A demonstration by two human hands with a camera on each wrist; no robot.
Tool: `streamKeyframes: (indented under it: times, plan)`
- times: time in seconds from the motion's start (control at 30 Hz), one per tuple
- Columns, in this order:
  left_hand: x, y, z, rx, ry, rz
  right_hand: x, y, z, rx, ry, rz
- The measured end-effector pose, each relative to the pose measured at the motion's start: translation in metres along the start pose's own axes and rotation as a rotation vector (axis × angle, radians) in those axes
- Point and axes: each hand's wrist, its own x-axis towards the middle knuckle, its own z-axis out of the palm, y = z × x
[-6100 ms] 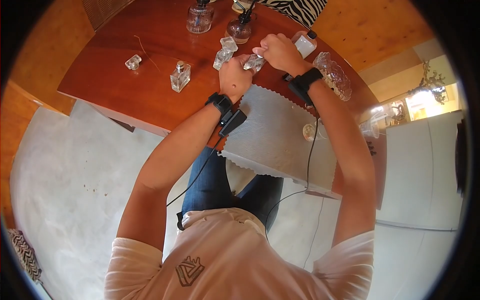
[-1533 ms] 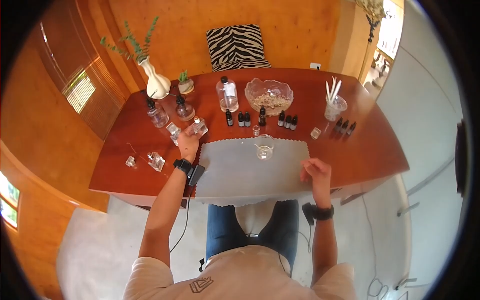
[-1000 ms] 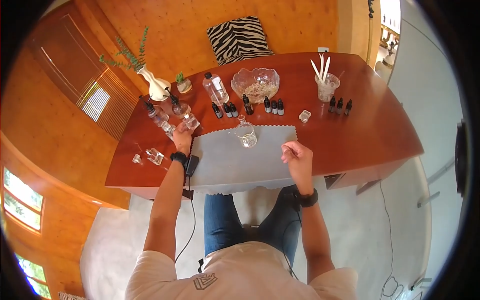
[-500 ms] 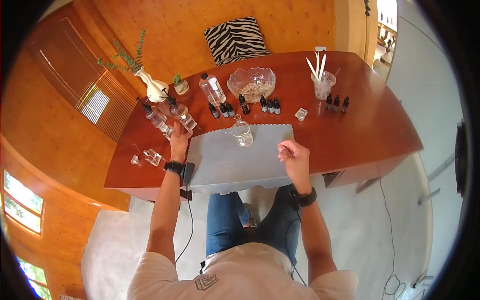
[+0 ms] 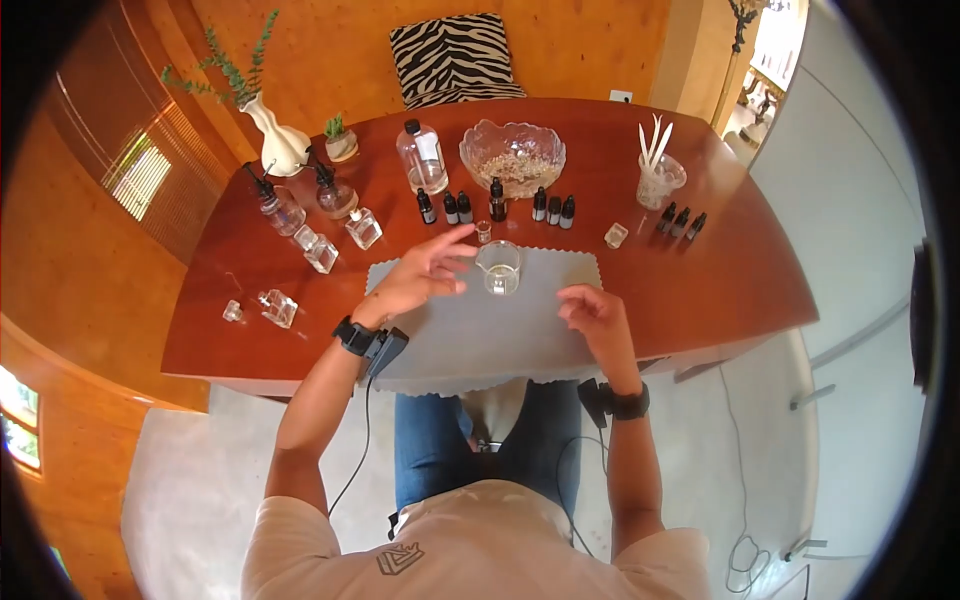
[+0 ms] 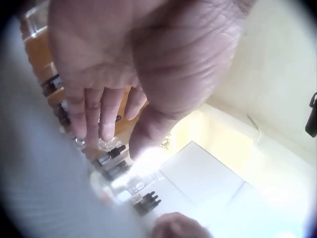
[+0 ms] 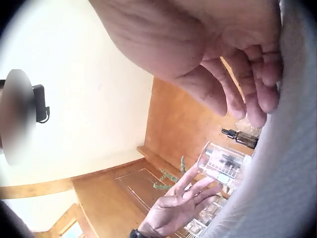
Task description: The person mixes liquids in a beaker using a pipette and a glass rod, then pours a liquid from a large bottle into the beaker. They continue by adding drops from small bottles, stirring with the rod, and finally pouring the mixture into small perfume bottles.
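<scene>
The left hand [image 5: 425, 275] hovers over the left part of the grey mat [image 5: 450, 340], fingers spread toward a glass beaker [image 5: 499, 270] and touching nothing visible. In the left wrist view the left hand [image 6: 143, 64] shows its palm with extended fingers. Over the mat's right edge, the right hand [image 5: 600, 325] holds nothing, its fingers loosely bent; the right wrist view shows the right hand [image 7: 213, 54] with relaxed fingers beside the mat. Square glass bottles [image 5: 364, 229] [image 5: 317, 250] stand left of the mat, and another [image 5: 278, 309] sits nearer the table's left edge.
Small dark dropper bottles [image 5: 426, 207] line up behind the mat, before a large clear bottle [image 5: 423, 160] and a glass bowl [image 5: 512, 160]. A clear cap [image 5: 616, 236] and a cup of white sticks [image 5: 660, 182] are at the right. A white vase [image 5: 283, 142] stands back left.
The left hand has come away from the square glass bottles and moved right, over the mat near the beaker. The right hand stays near the mat's right edge. The head view has shifted.
</scene>
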Motion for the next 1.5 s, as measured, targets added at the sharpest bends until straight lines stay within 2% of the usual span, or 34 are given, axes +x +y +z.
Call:
streamKeyframes:
  times: [0.07, 0.13, 0.17, 0.23, 0.3, 0.37, 0.47, 0.67, 1.0, 1.07, 1.17, 1.23, 1.27, 1.3, 1.37, 1.43, 1.5]
  plan:
    - [0.008, -0.001, 0.002, 0.020, -0.076, -0.034, 0.007, -0.032, 0.017, 0.000, -0.080, 0.111]
    - [0.016, -0.008, 0.003, -0.002, -0.148, -0.049, 0.023, -0.038, 0.033, -0.096, -0.106, 0.125]
    - [0.019, -0.015, 0.003, 0.014, -0.169, -0.005, 0.031, -0.039, 0.041, -0.143, -0.119, 0.138]
    - [0.020, -0.017, 0.007, 0.043, -0.172, 0.015, 0.045, -0.036, 0.057, -0.281, -0.116, -0.002]
    - [0.020, -0.021, 0.010, 0.046, -0.147, 0.037, 0.054, -0.035, 0.063, -0.375, -0.156, -0.026]
    - [0.017, -0.029, 0.010, 0.027, -0.094, 0.053, 0.059, -0.036, 0.067, -0.416, -0.231, 0.067]
    - [0.017, -0.035, 0.004, 0.017, -0.049, 0.071, 0.061, -0.031, 0.073, -0.426, -0.260, -0.067]
    - [0.017, -0.037, 0.011, -0.008, 0.022, 0.046, 0.061, -0.038, 0.064, -0.221, -0.355, 0.190]
    - [0.018, -0.038, 0.015, -0.012, 0.057, 0.029, 0.037, -0.031, 0.039, -0.016, -0.305, 0.200]
    - [0.016, -0.037, 0.016, 0.000, 0.068, 0.023, 0.028, -0.031, 0.027, 0.017, -0.312, 0.241]
    - [0.018, -0.045, 0.014, -0.063, 0.056, 0.065, 0.023, -0.051, -0.009, -0.053, 0.049, 0.157]
    - [0.017, -0.045, 0.013, -0.067, 0.054, 0.040, 0.036, -0.061, -0.067, -0.100, 0.301, 0.048]
    - [0.017, -0.044, 0.012, -0.068, 0.051, 0.029, 0.047, -0.058, -0.105, -0.216, 0.422, -0.017]
    - [0.017, -0.044, 0.012, -0.067, 0.050, 0.029, 0.064, -0.035, -0.166, -0.423, 0.502, -0.088]
    - [0.017, -0.044, 0.012, -0.063, 0.048, 0.033, 0.084, -0.024, -0.217, -0.564, 0.572, -0.040]
    - [0.018, -0.042, 0.011, -0.074, 0.037, 0.032, 0.094, -0.039, -0.230, -0.419, 0.553, 0.188]
    - [0.017, -0.041, 0.010, -0.077, 0.030, 0.025, 0.099, -0.039, -0.236, -0.407, 0.430, 0.271]
